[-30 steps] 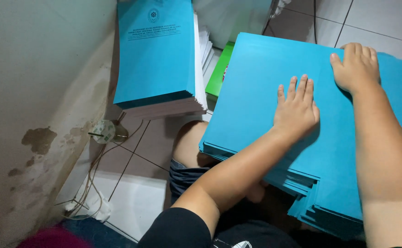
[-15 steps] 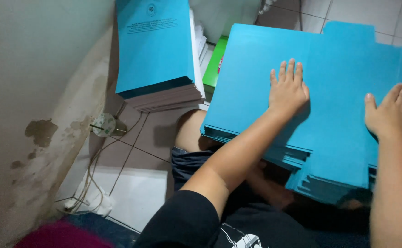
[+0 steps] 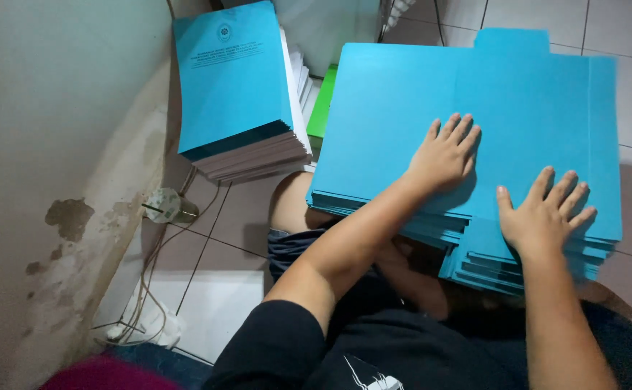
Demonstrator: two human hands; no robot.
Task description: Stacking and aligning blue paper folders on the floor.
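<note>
A wide stack of blue card folders (image 3: 403, 123) rests across your lap, filling the view from twelve to three o'clock. Your left hand (image 3: 442, 155) lies flat on the top sheet near the centre, fingers (image 3: 452, 130) slightly spread. Your right hand (image 3: 543, 217) presses flat at the stack's near edge, around four o'clock, fingers fanned wide. At eleven o'clock, a pile of blue-covered booklets (image 3: 233, 87) stands on the tiled floor (image 3: 215, 303) by the stained wall (image 3: 49, 180). A green sheet (image 3: 323, 108) shows between the two stacks.
</note>
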